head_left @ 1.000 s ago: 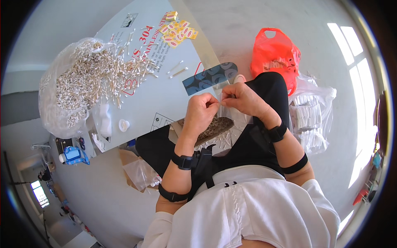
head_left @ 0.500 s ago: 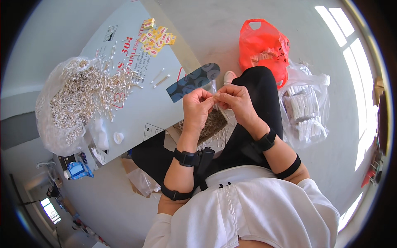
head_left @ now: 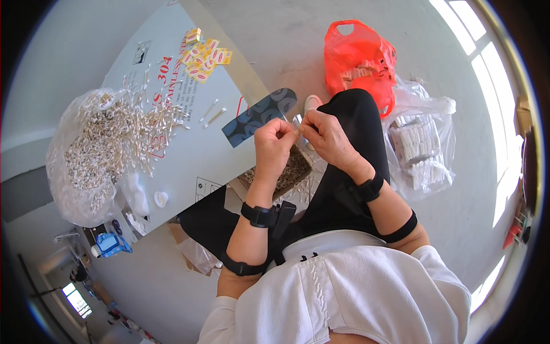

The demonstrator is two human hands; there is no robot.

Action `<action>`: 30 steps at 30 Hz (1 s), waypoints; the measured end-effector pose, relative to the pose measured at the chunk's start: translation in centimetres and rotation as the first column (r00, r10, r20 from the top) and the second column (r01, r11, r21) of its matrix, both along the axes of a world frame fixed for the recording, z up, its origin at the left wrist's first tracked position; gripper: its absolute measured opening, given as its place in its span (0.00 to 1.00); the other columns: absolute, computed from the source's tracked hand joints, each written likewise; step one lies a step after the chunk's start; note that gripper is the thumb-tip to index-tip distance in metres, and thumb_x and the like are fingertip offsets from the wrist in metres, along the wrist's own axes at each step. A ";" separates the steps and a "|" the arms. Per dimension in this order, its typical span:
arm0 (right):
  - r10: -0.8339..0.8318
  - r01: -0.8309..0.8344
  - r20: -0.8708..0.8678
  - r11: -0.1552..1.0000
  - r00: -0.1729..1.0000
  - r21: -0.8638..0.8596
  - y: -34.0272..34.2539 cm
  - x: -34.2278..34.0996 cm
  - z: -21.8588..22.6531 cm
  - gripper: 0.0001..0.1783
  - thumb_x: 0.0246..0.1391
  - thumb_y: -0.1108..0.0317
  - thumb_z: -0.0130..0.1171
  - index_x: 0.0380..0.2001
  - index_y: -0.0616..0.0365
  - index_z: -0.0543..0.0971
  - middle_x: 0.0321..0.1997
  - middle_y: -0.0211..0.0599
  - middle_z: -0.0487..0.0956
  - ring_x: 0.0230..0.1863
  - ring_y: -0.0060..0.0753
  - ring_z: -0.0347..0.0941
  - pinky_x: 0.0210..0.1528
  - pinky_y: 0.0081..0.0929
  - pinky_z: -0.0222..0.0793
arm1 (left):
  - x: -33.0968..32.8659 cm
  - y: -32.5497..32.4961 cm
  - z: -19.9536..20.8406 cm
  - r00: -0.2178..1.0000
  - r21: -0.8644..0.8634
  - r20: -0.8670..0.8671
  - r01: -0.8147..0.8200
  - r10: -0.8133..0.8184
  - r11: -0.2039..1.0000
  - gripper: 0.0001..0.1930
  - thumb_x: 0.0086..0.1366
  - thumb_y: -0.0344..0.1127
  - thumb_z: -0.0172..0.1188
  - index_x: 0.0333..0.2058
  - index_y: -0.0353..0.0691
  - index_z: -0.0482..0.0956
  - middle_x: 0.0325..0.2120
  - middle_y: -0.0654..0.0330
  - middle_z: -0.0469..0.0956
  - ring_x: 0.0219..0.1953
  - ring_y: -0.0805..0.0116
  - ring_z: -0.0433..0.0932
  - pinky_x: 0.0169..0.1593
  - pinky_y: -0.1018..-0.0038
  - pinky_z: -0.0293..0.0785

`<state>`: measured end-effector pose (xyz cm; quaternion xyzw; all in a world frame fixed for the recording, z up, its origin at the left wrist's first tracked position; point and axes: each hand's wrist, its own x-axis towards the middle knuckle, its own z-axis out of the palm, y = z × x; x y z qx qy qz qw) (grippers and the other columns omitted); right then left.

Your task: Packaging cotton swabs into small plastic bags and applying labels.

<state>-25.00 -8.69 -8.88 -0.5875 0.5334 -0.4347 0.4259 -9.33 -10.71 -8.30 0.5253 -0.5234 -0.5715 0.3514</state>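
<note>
Both hands are closer together than a second ago, when a small gap parted their fingertips; the view has also swung, so the table [head_left: 177, 175] and the red bag [head_left: 344, 43] sit further left. The left hand [head_left: 273, 144] and the right hand [head_left: 331, 140] now meet, or nearly meet, at the fingertips, each with thumb and fingers closed in a pinch. What they pinch is too small to make out. A clear plastic piece [head_left: 297, 119] shows just beyond the fingertips, between the hands.

Beneath them, an open cardboard box [head_left: 298, 180] is partly filled with cotton swabs. On the table, a clear bag [head_left: 59, 166] spills a big heap of swabs [head_left: 94, 155]. Two loose swabs [head_left: 215, 117] lie apart from the heap, near a dark patterned strip [head_left: 258, 119] at the table's edge. Yellow packets [head_left: 203, 60] are piled further up. Right of the knee, the red bag stands beside a clear bag of white bundles [head_left: 415, 143] on the floor [head_left: 447, 218].
</note>
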 end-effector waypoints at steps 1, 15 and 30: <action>-0.002 0.002 -0.001 1.000 1.000 0.002 -0.1 -0.1 0.0 0.09 0.55 0.74 0.56 0.25 0.66 0.69 0.20 0.44 0.68 0.23 0.32 0.65 0.27 0.30 0.62 | -0.5 -0.1 0.1 1.000 0.002 -0.001 0.002 -0.002 1.000 0.05 0.56 0.20 0.62 0.26 0.34 0.75 0.21 0.65 0.76 0.22 0.80 0.71 0.27 0.83 0.68; -0.047 -0.003 -0.272 0.983 0.961 -0.181 -1.6 -0.9 0.0 0.06 0.51 0.74 0.55 0.24 0.63 0.70 0.25 0.52 0.75 0.29 0.61 0.70 0.36 0.44 0.65 | -1.2 -2.6 0.9 0.910 -0.461 0.415 0.229 -0.020 0.857 0.12 0.54 0.16 0.55 0.38 0.35 0.76 0.19 0.65 0.73 0.19 0.81 0.68 0.25 0.81 0.66; -0.436 0.373 -0.215 0.885 0.874 -0.278 -1.5 0.6 -1.4 0.15 0.44 0.67 0.70 0.31 0.58 0.72 0.22 0.34 0.71 0.17 0.29 0.66 0.22 0.26 0.64 | -2.6 -7.8 -0.4 0.946 -0.389 0.317 0.198 -0.071 0.899 0.03 0.52 0.21 0.56 0.27 0.32 0.74 0.17 0.54 0.75 0.18 0.66 0.74 0.26 0.72 0.71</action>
